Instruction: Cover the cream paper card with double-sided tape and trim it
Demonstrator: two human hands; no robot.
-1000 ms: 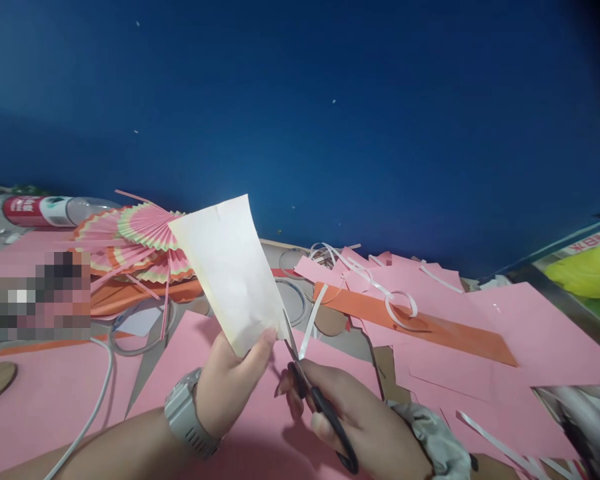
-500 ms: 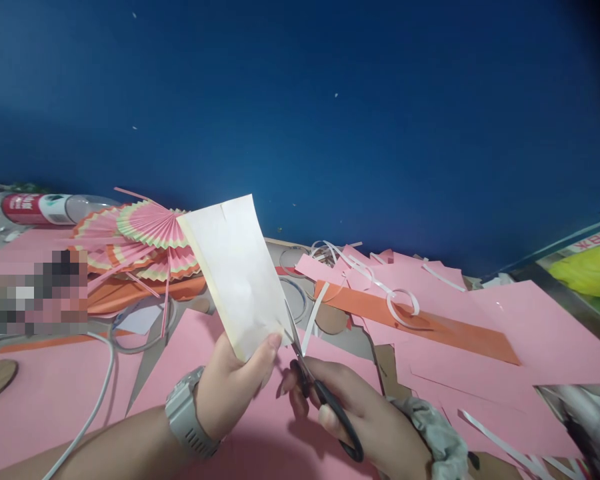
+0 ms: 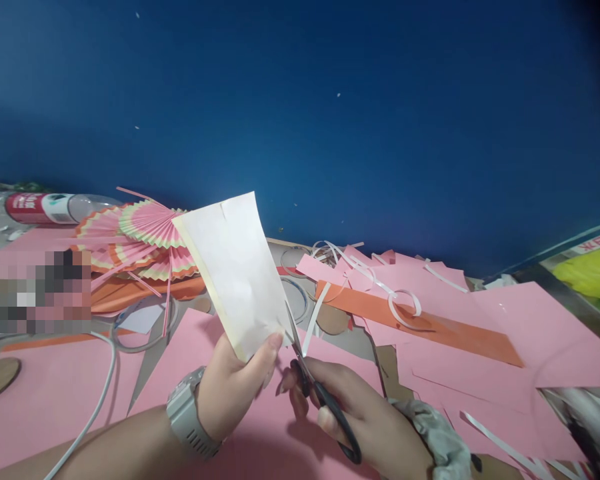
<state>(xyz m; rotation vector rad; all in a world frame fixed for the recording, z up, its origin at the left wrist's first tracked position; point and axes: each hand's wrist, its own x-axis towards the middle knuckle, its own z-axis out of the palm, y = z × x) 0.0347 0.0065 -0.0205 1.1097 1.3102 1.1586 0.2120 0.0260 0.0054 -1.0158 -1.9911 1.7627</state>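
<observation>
My left hand [image 3: 245,380] pinches the lower end of a white sheet of paper [image 3: 237,273], thumb on top. The sheet stands up at a tilt and shows a pale yellow left edge. In my right hand [image 3: 345,407] are black-handled scissors [image 3: 336,417], with fingers through the handles. Their narrow blades lie along the sheet's lower right edge, close to my left thumb. Whether the blades have paper between them I cannot tell. A thin white strip [image 3: 315,320] is just right of the blades. Pink paper [image 3: 285,440] lies below both hands.
Folded pink paper fans [image 3: 153,223] and a plastic bottle [image 3: 45,208] are at the back left. An orange strip [image 3: 460,327] and curled white strips [image 3: 405,308] lie on pink sheets at right. A white cable [image 3: 111,373] runs along the left. A blue wall [image 3: 300,120] rises behind.
Hardly anything differs. The white sheet's top has shifted very slightly, and the whole view has drifted a little. Both hands keep their grips, with the scissors at the same edge.
</observation>
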